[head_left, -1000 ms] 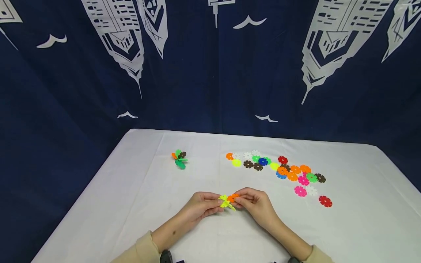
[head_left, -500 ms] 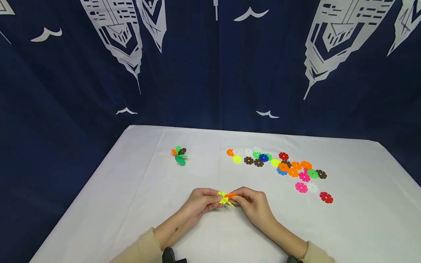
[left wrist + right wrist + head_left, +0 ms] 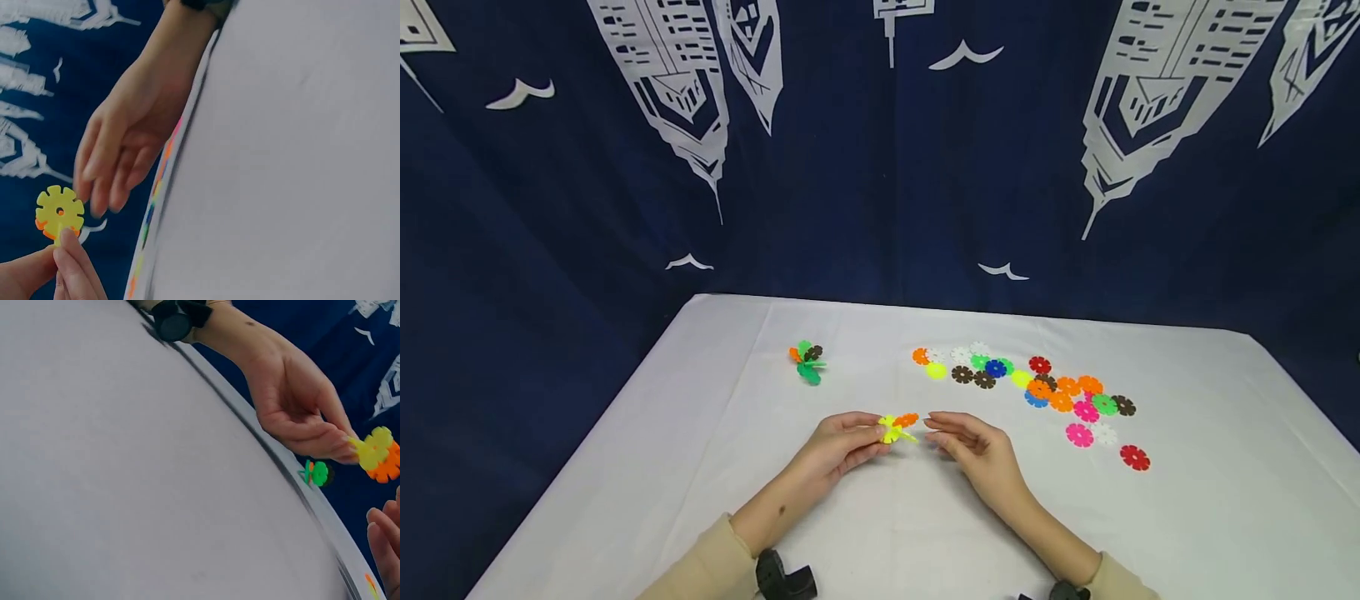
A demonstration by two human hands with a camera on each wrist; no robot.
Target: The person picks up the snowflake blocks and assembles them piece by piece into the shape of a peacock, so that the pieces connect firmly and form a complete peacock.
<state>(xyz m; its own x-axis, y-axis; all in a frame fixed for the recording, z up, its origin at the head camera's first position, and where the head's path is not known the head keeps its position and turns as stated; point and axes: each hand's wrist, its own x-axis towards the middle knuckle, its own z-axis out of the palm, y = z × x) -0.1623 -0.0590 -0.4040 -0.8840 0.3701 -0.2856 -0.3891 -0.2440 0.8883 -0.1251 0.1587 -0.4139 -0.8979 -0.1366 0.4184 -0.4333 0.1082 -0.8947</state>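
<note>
Between the thumb and fingers of my left hand (image 3: 844, 440) I pinch a small joined piece of notched plastic discs, made of yellow discs (image 3: 891, 430) and an orange disc (image 3: 907, 420). In the left wrist view the yellow disc (image 3: 60, 211) faces the camera, with orange showing behind its lower edge. My right hand (image 3: 977, 450) is just to the right of the piece, apart from it, its fingers loosely bent and holding nothing. The right wrist view shows the orange disc (image 3: 385, 467) pointing toward the right hand's fingertips (image 3: 381, 519).
On the white-covered table (image 3: 625, 467), another joined piece of green, orange and brown discs (image 3: 809, 363) stands at the back left. Loose notched discs in several colours spread across the back right, with a red disc (image 3: 1135, 457) nearest. A dark blue printed curtain (image 3: 850, 208) hangs behind.
My right hand has let go of the orange disc, which stays attached to the yellow ones. My left hand has moved the joined piece slightly left and away from me.
</note>
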